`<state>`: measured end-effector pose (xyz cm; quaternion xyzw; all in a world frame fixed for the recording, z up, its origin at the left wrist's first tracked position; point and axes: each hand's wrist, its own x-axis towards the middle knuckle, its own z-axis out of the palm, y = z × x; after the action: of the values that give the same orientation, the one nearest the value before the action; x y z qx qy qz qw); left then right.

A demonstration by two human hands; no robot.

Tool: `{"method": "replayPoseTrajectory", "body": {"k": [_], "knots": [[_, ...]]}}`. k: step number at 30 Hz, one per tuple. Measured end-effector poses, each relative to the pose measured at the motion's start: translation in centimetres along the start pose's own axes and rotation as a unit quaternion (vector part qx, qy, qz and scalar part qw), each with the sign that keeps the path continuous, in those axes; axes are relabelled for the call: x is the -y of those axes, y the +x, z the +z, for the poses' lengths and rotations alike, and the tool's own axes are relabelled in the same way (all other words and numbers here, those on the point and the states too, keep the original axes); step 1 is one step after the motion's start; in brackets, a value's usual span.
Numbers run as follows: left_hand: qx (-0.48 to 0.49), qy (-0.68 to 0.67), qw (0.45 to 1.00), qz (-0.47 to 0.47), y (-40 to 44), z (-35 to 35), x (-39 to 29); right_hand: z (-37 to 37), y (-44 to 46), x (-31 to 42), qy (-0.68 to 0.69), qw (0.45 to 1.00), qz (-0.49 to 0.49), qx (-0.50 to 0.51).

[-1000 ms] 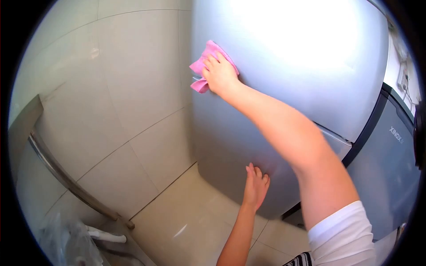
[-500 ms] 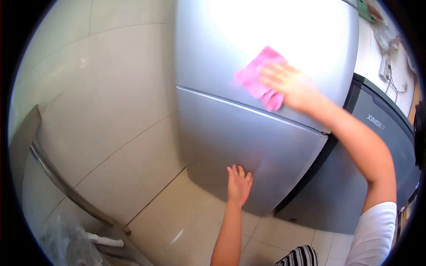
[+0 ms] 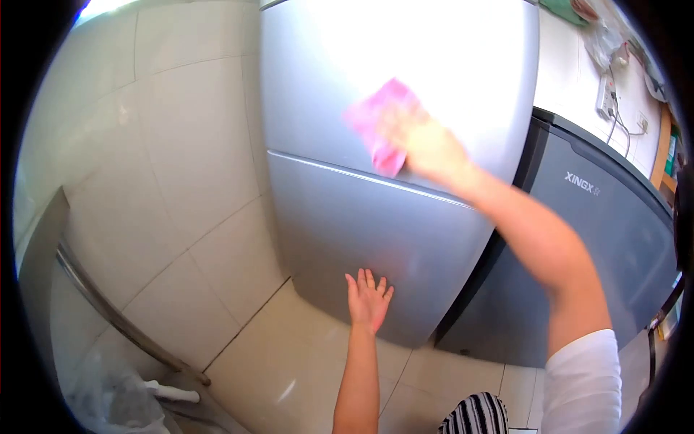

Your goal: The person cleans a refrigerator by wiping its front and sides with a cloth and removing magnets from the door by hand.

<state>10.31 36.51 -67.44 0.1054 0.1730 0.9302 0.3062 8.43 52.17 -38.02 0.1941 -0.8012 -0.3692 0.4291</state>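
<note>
At the silver fridge (image 3: 394, 239), top cut off, contents hidden, the blurred right hand (image 3: 426, 141) grips a pink cloth (image 3: 369, 116); the left hand (image 3: 369, 304) spreads unclenched lower down.

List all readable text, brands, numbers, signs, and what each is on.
"XINGX", last mark unclear: dark grey metal-look appliance door.
Too small to read: any print on the green item at the right edge.
None seen on the glossy silver refrigerator.
</note>
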Motion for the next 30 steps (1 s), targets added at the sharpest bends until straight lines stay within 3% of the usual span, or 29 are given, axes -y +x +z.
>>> {"method": "replayPoseTrajectory", "body": {"k": [4, 5, 8, 10, 11, 12, 14, 17, 18, 20, 22, 25, 30], "knots": [[-0.014, -0.032, 0.999, -0.001, -1.2, 1.1, -0.5, 0.2, -5.8, 5.1, 0.085, 0.992, -0.081, 0.039], [-0.011, -0.030, 0.999, -0.001, -1.5, 1.4, -0.8, -0.5, -6.7, 4.8, 0.110, 0.985, -0.118, 0.062], [0.008, -0.044, 0.999, 0.028, -2.2, 1.7, -2.3, -3.0, -8.1, 0.0, 0.134, 0.982, -0.110, 0.070], [0.010, -0.062, 0.997, 0.051, -2.2, 1.7, -2.9, -5.2, -7.1, -5.9, 0.146, 0.986, -0.080, -0.028], [0.002, -0.074, 0.996, 0.053, -2.1, 2.0, -2.9, -7.0, -6.2, -8.6, 0.115, 0.992, -0.007, -0.046], [0.006, -0.074, 0.996, 0.047, -2.0, 2.2, -2.8, -9.0, -5.2, -11.1, 0.080, 0.993, 0.066, -0.062], [0.017, -0.075, 0.996, 0.047, -1.8, 2.6, -2.2, -11.6, -3.9, -16.2, -0.059, 0.985, 0.110, -0.120], [0.033, -0.070, 0.996, 0.033, -1.9, 3.2, -1.6, -11.4, -2.1, -16.9, -0.098, 0.961, 0.209, -0.151], [0.034, -0.073, 0.996, 0.030, -1.9, 3.2, -1.5, -9.4, -1.6, -15.1, -0.157, 0.932, 0.222, -0.238], [0.045, -0.068, 0.996, 0.022, -2.0, 3.4, -1.2, -7.7, -2.7, -9.4, -0.098, 0.941, 0.267, -0.183], [0.049, -0.069, 0.996, 0.019, -2.0, 3.5, -1.3, -5.1, -5.8, -3.5, -0.041, 0.968, 0.192, -0.158], [0.050, -0.075, 0.996, 0.025, -2.4, 3.9, -1.6, -4.3, -10.8, 3.1, 0.071, 0.992, 0.096, -0.030], [0.054, -0.093, 0.993, 0.044, -2.8, 4.2, -2.9, -5.8, -12.8, 2.2, 0.126, 0.991, 0.028, 0.046]]}}
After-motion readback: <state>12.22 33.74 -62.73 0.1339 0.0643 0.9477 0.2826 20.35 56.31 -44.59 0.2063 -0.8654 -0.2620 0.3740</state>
